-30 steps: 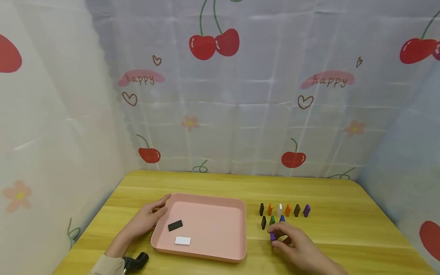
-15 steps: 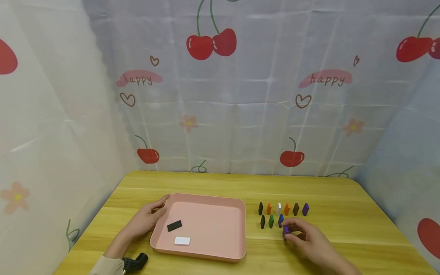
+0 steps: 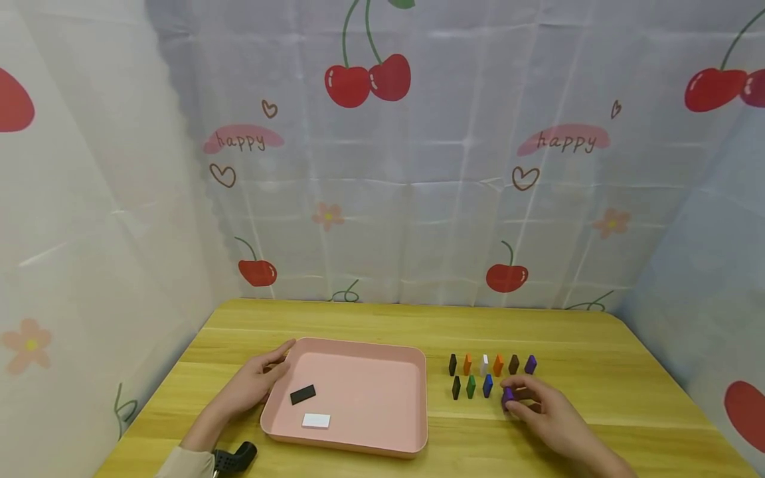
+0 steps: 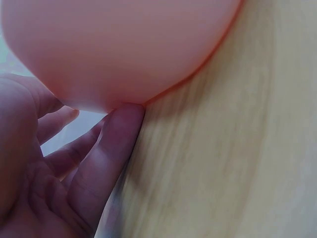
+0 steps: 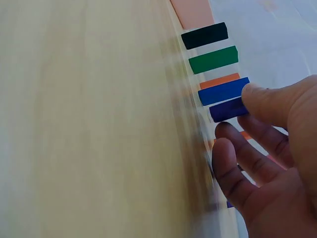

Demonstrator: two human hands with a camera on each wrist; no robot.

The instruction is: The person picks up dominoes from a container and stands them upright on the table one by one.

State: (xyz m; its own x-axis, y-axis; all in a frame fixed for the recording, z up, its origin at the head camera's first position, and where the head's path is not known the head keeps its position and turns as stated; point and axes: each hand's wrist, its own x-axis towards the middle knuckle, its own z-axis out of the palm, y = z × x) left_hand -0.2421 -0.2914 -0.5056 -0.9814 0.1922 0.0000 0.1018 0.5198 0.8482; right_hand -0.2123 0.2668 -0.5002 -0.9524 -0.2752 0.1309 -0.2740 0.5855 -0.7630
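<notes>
My right hand (image 3: 552, 415) pinches a purple domino (image 3: 508, 396) upright at the right end of the nearer row, between thumb and fingertips. In the right wrist view this purple domino (image 5: 228, 109) stands beside the blue domino (image 5: 223, 91), with the green domino (image 5: 214, 60) and a black domino (image 5: 204, 35) beyond. My left hand (image 3: 254, 382) rests at the left side of the pink tray (image 3: 418, 398). Its fingers lie fairly straight against the tray's outer wall (image 4: 119, 54) in the left wrist view. A black domino (image 3: 303, 394) and a white domino (image 3: 316, 421) lie flat in the tray.
Behind the nearer row stands another row of upright dominoes: black (image 3: 452, 364), orange (image 3: 467, 364), white (image 3: 484, 364), a second orange (image 3: 499, 365), brown (image 3: 514, 364) and purple (image 3: 530, 364). A black curved object (image 3: 236, 458) sits by the left wrist. Cloth curtains (image 3: 394, 219) surround the wooden table (image 3: 335, 318).
My right hand has carried the purple domino rightward and slightly away, from in front of the green and blue dominoes to the row's right end. The left hand stays at the tray.
</notes>
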